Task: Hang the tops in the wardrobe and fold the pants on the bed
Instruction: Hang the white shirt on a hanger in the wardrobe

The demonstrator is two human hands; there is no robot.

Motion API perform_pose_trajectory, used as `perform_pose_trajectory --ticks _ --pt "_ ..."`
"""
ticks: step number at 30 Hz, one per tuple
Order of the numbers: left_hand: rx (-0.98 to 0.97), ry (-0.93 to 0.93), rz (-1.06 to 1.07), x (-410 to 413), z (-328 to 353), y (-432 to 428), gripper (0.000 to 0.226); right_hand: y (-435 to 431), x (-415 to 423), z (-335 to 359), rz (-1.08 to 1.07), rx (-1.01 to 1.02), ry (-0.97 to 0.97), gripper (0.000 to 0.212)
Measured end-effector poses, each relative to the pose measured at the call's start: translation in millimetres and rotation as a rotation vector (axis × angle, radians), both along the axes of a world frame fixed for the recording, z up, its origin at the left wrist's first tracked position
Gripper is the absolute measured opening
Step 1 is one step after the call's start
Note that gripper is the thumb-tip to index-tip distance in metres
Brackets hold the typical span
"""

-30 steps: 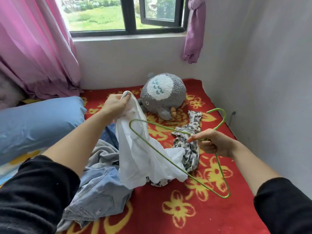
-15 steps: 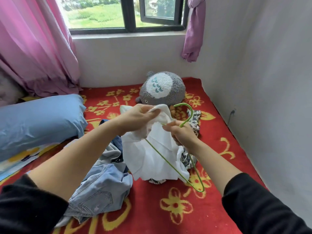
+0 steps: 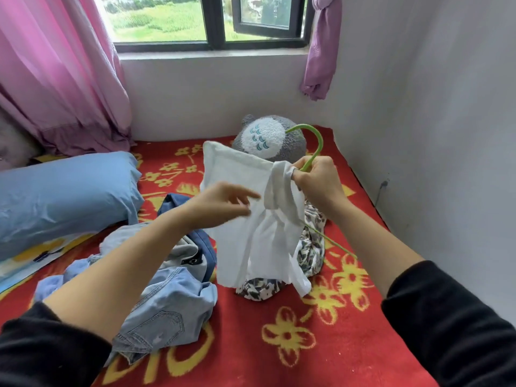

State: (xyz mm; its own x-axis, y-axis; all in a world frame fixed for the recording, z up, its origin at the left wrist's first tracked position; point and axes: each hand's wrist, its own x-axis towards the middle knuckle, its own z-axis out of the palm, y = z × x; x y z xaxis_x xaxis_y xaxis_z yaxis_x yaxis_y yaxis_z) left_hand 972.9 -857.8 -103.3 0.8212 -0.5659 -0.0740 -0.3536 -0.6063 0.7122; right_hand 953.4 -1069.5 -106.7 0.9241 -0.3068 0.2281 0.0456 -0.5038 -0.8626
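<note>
In the centre of the frame a white cotton top (image 3: pixel 251 233) is held up above the red bed blanket with yellow flowers (image 3: pixel 245 325). The right hand (image 3: pixel 318 185) has its fingers (image 3: pixel 300 166) curled tight around the neck of a thin green wire hanger (image 3: pixel 319 141) together with a bunched strap of the top; the hanger's hook curves up toward the upper centre, and one wire arm shows below the wrist. The left hand (image 3: pixel 223 202), centre-left, lies against the front of the cloth with loosely spread fingers; blur hides whether they pinch it. Behind the top's lower edge lies a crumpled black-and-white patterned garment (image 3: pixel 310 255). At lower left sit pale blue denim jeans (image 3: pixel 173 303) heaped with a dark blue garment (image 3: pixel 178 202). A grey plush toy (image 3: pixel 268 138) sits behind, and a light blue pillow (image 3: pixel 64 191) lies at the left.
</note>
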Motion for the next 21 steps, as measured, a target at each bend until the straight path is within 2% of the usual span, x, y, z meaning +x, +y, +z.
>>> perform_pose_trajectory --ticks 1,3,5,7,9,12,13,17,19,21 --pt "-0.041 -0.238 0.097 4.1 1.8 -1.0 0.043 -1.7 -0.7 6.7 0.025 -0.052 0.025 0.017" --pt "0.052 -0.637 0.135 10.7 2.9 -6.7 0.052 1.9 -4.6 14.8 0.104 -0.092 0.063 0.016" --pt "0.21 -0.731 0.05 13.6 0.4 -15.8 0.042 11.5 -9.8 15.8 0.189 -0.046 0.092 0.017" --pt "0.235 -0.649 0.028 14.5 -0.3 -22.2 0.009 19.0 -14.9 14.4 0.297 0.076 0.144 0.013" --pt "0.169 -0.522 0.061 18.8 -3.9 -18.5 0.021 15.5 -18.1 11.3 0.467 0.261 0.262 0.005" --pt "0.045 -0.434 0.013 17.0 -5.5 -6.7 0.023 -5.1 -17.6 1.6 0.565 0.543 0.472 0.022" --pt "0.027 -0.412 -0.022 16.0 -6.0 -3.6 0.02 -10.1 -17.2 -4.1 0.555 0.535 0.524 0.027" --pt "0.012 -0.381 -0.082 9.1 -2.5 -1.3 0.019 1.1 -23.2 -29.6 0.72 0.108 0.638 0.026" --pt "-0.012 -0.361 -0.09 8.0 0.4 0.3 0.018 18.6 -25.5 -44.6 0.771 0.069 0.611 0.022" --pt "-0.032 -0.343 -0.11 8.8 3.0 4.9 0.018 31.9 -20.9 -59.9 0.643 0.028 0.567 0.023"
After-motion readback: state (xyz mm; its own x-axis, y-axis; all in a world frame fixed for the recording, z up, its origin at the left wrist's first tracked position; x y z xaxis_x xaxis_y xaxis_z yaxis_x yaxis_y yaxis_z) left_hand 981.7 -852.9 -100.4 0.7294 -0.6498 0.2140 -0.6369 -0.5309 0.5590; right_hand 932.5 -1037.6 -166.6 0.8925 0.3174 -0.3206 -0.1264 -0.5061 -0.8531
